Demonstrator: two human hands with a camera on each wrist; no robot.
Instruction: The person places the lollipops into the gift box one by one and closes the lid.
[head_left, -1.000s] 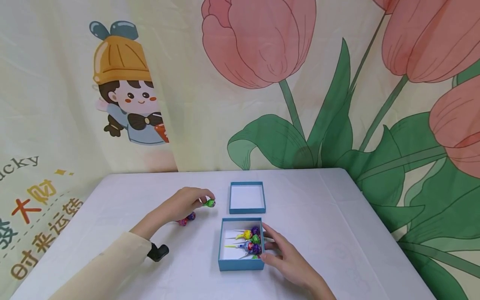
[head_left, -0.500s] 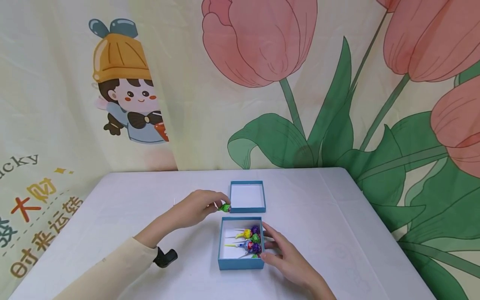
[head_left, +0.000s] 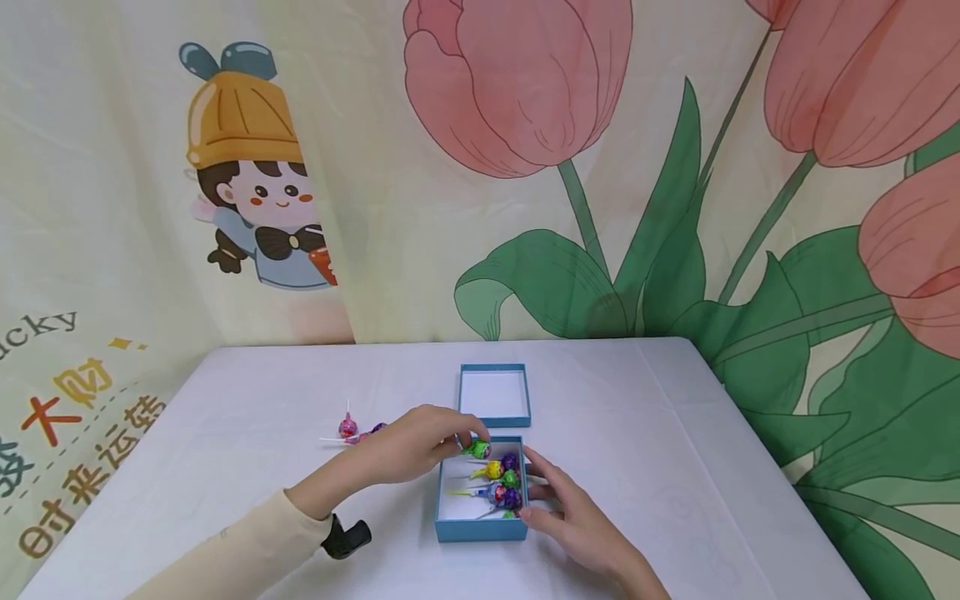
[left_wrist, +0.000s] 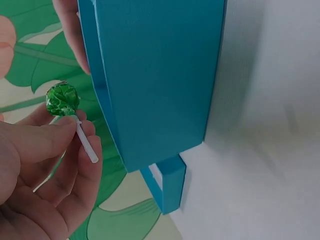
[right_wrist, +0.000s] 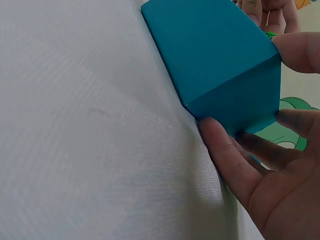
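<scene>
My left hand [head_left: 423,446] pinches a green-wrapped lollipop [left_wrist: 62,100] between thumb and fingers. Its short white stick [left_wrist: 87,144] points down past the fingers in the left wrist view. In the head view this lollipop is over the far left part of a blue box [head_left: 480,531]. Several lollipops [head_left: 497,495] lie inside the box, with yellow, green, blue and purple wrappers, heads toward the right wall. My right hand [head_left: 581,521] rests against the box's right side, thumb at the near corner and the other fingers spread along the wall.
The blue lid [head_left: 495,421], white inside, lies just behind the box. To the left are a pink lollipop [head_left: 347,427] and others partly hidden by my left forearm. A black wrist strap [head_left: 347,537] sits on the left wrist. A printed curtain [head_left: 405,250] hangs behind the table.
My left hand has carried the green lollipop rightward and nearer, from left of the lid to over the box. The pink lollipops at left show again. The right hand stays at the box.
</scene>
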